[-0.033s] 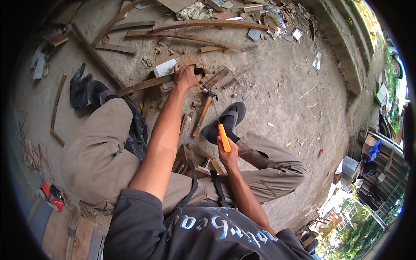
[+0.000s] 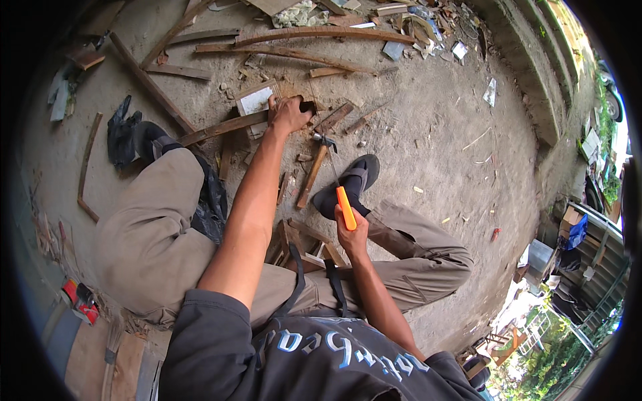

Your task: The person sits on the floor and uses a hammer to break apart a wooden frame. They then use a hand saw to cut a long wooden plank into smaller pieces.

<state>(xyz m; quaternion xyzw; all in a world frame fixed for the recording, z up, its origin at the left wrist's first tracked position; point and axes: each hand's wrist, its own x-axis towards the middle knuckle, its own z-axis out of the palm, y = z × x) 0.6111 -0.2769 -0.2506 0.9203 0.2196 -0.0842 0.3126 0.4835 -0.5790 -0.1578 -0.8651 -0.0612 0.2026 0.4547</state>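
Two hands at work, well apart. Left hand (image 2: 289, 115) clamps over the far end of a length of wood (image 2: 231, 127), thumb to one side, fingers curled over the other; the wood lies slantwise above the lap, by a pale-faced block (image 2: 257, 101). Right hand (image 2: 354, 237) closes round an orange-handled tool (image 2: 346, 208), handle pointing away from the body, thin metal part running on past the inner edge of the right sandal (image 2: 373, 166) toward the wood. Whether its tip touches the wood, cannot tell. Change since the previous picture: next to none. Ground litter and handle alike sit slightly higher in view, likelier a small tilt of the head than a move of the hands; handle perhaps a shade more upright. Both grips unchanged, wood in the same place. Reading, as a judgement: the piece is being steadied by one hand while the other works the tool, and no progress on the wood can be read from so slight a shift. Hammer (image 2: 313, 177) lies on the ground between the forearms, untouched.
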